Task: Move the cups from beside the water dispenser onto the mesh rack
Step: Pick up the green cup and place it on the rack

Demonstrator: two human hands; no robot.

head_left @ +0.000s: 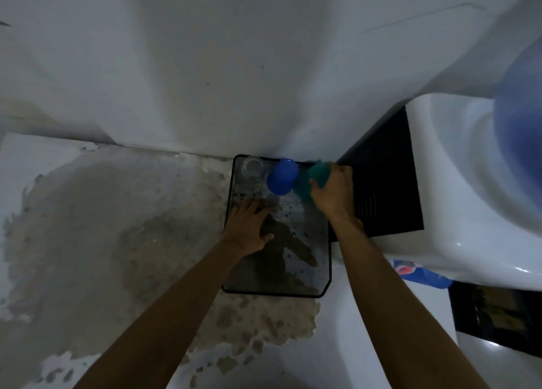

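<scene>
A black mesh rack (pixel 321 256) lies on the floor against the wall, just left of the water dispenser (pixel 457 189). At its far edge stand a clear glass (pixel 252 171) on the left and an upside-down blue cup (pixel 282 176) beside it. My right hand (pixel 334 190) is shut on a green cup (pixel 313 180), blurred, at the rack's far right corner next to the blue cup. My left hand (pixel 249 227) rests flat on the rack's left side, fingers spread, holding nothing.
The white wall (pixel 205 66) rises directly behind the rack. The floor (pixel 102 227) is white with large worn brownish patches. The dispenser's dark side panel (pixel 384 183) borders the rack; its blue bottle (pixel 519 119) sits on top. A blue-labelled item (pixel 422 274) lies beneath.
</scene>
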